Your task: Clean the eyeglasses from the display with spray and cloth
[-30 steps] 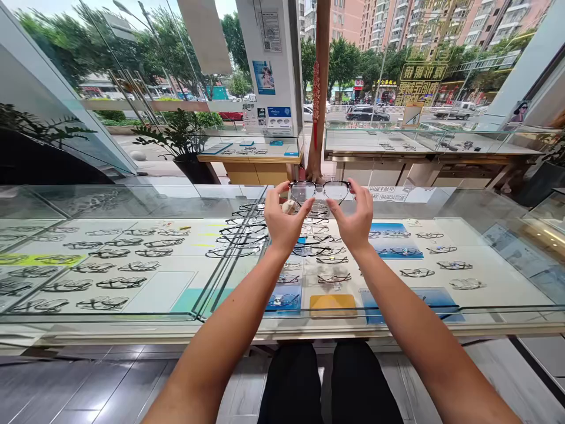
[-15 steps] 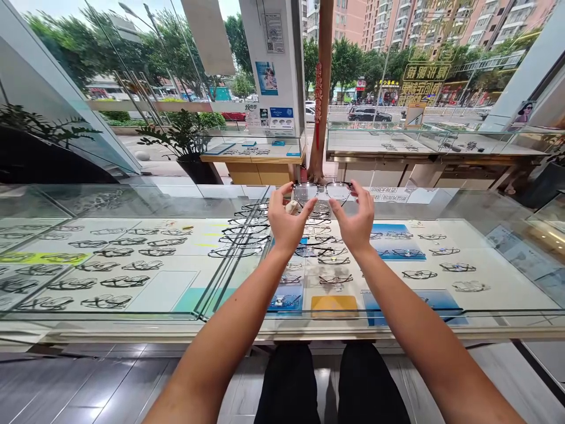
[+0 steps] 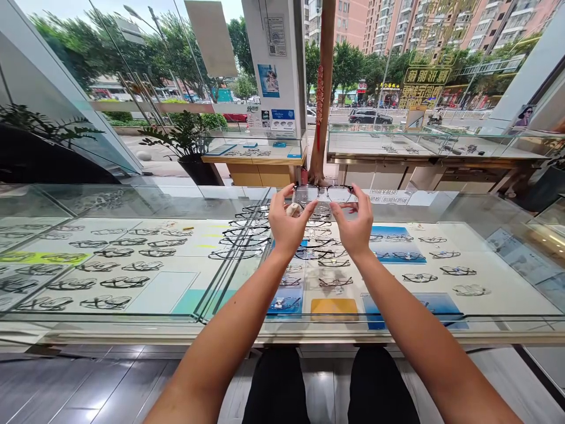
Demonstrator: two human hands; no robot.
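A pair of eyeglasses with dark upper rims and clear lenses is held up level between my two hands, above the glass counter. My left hand pinches its left end between thumb and fingers. A small off-white object shows by the left palm; I cannot make out what it is. At the other end of the frame, my right hand grips with thumb and fingertips. Below my hands, several dark eyeglasses rest in a column on the counter's glass top.
Under the glass lie rows of eyeglasses, a yellow-orange card and blue display cards. Beyond the counter stand a brown post, a potted plant and more display cases by the window.
My hands keep hold of the eyeglasses with hardly any movement. More of the right hand's fingers shows behind its thumb. My legs have moved slightly apart, and the view has shifted a little.
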